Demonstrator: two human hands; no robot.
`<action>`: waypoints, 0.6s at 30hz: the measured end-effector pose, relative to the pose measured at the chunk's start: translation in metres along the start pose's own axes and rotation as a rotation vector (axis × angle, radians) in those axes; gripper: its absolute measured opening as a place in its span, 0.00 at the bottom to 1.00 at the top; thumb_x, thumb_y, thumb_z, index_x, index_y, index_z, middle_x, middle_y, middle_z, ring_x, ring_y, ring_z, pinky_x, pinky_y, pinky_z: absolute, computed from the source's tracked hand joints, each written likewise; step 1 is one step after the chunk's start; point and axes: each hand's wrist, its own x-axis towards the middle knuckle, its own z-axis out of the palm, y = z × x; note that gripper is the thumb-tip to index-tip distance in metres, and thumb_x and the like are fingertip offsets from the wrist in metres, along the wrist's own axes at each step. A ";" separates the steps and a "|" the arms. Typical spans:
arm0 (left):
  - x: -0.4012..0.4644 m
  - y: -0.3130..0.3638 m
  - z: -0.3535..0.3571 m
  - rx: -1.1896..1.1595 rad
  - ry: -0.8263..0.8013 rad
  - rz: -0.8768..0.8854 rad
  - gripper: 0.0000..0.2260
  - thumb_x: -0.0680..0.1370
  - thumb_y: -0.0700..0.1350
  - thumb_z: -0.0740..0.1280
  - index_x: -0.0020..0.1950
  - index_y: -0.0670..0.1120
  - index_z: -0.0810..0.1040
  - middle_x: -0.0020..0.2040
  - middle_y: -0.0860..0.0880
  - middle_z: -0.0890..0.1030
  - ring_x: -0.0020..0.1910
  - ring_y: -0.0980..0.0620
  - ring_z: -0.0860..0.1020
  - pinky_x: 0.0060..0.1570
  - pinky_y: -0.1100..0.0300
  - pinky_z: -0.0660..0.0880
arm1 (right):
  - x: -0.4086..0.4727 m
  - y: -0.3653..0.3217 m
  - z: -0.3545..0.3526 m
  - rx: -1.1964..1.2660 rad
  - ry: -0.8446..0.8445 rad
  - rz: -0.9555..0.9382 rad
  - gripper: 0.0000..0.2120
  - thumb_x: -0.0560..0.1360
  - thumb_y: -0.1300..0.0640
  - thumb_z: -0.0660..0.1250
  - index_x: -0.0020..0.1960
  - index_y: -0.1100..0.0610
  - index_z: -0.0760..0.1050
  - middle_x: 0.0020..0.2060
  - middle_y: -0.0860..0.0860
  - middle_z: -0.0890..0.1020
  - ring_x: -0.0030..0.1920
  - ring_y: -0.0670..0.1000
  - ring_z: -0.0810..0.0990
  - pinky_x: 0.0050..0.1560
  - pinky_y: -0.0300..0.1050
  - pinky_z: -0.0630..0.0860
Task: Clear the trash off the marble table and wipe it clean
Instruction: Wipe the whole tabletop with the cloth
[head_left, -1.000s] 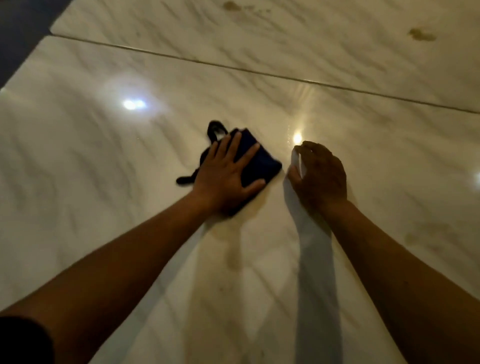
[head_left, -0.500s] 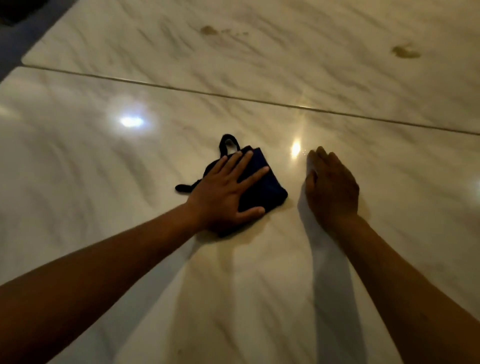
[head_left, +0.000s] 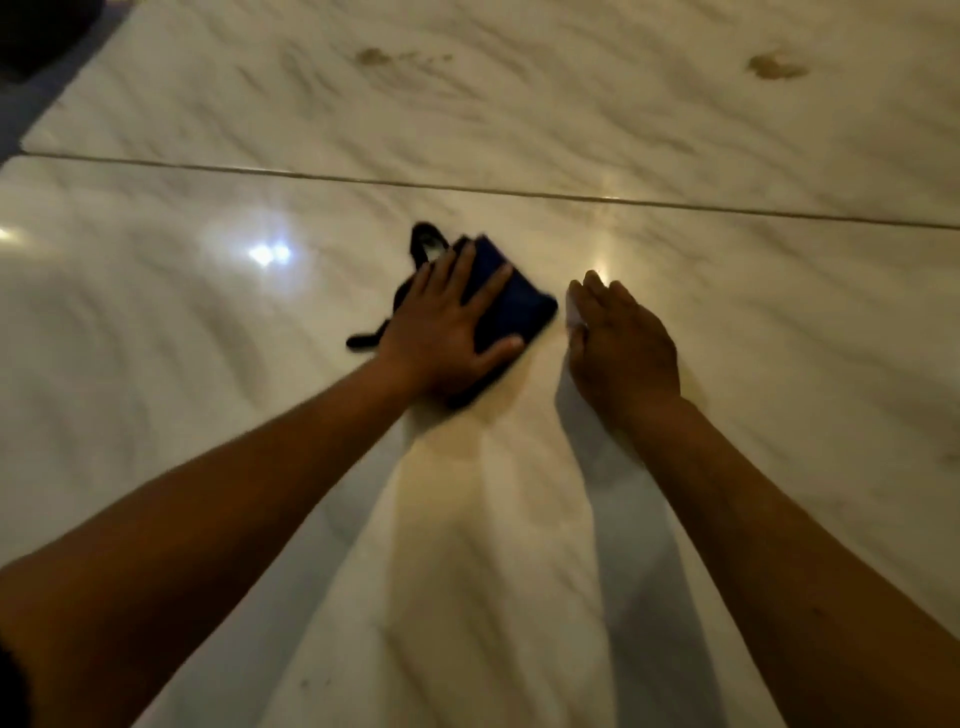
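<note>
Fingers (head_left: 457, 270) of the left hand (head_left: 447, 332) are spread and laid flat on a dark blue cloth (head_left: 514, 312), which is pressed onto the marble table (head_left: 208, 364) near the scene's middle. A black loop of the cloth is seen poking out at the far side, and a dark strap at the left. The right hand (head_left: 623, 348) is set palm-down on the table just right of the cloth, fingers held together and slightly bent; a small pale item (head_left: 573, 314) is seen at its thumb side, but whether it is pinched cannot be told. A seam (head_left: 675, 200) is run across the table beyond both hands. Two brown stains (head_left: 374, 56) (head_left: 774, 66) are seen on the far slab, well apart.
</note>
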 end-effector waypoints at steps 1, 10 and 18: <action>-0.031 0.013 0.004 -0.007 0.012 0.047 0.39 0.76 0.74 0.46 0.82 0.57 0.46 0.82 0.41 0.44 0.81 0.40 0.45 0.78 0.42 0.47 | 0.001 0.001 -0.002 0.010 -0.032 -0.010 0.27 0.82 0.56 0.54 0.80 0.53 0.57 0.80 0.50 0.57 0.80 0.53 0.55 0.77 0.49 0.54; -0.098 -0.009 0.014 0.040 0.010 0.072 0.39 0.74 0.77 0.44 0.81 0.60 0.52 0.82 0.44 0.50 0.80 0.39 0.54 0.75 0.41 0.57 | -0.075 -0.020 0.000 0.082 0.018 -0.069 0.24 0.80 0.57 0.56 0.76 0.56 0.66 0.76 0.53 0.67 0.77 0.56 0.63 0.75 0.52 0.62; -0.164 0.007 0.025 -0.026 -0.007 -0.110 0.39 0.76 0.74 0.46 0.82 0.58 0.45 0.82 0.43 0.43 0.81 0.40 0.45 0.78 0.41 0.46 | -0.190 -0.039 0.031 0.083 0.065 -0.085 0.24 0.79 0.59 0.59 0.76 0.57 0.67 0.76 0.54 0.67 0.77 0.56 0.63 0.77 0.54 0.58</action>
